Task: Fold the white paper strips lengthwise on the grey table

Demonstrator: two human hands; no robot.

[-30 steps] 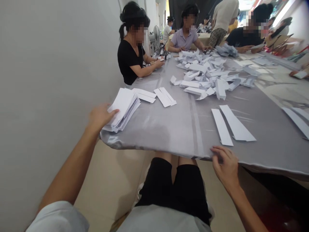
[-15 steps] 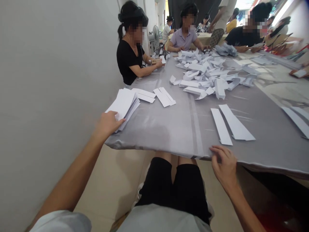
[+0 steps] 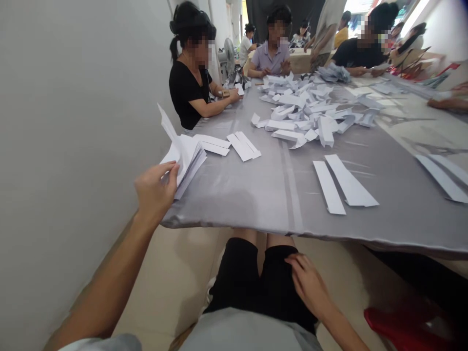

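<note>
Stack of folded white paper [image 3: 185, 160] is pinched, tilted, between thumb and fingers of the left hand [image 3: 155, 191] at the near left edge of the grey-covered desk [image 3: 234, 200]; the right hand [image 3: 309, 282] is laid loosely spread on black shorts [image 3: 237, 278]

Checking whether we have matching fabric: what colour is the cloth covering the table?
The table cloth is a plain, shiny silver-grey, best seen in the head view.

left hand [image 3: 155, 190] raised, grip closed; right hand [image 3: 309, 285] low, palm down, open.
</note>
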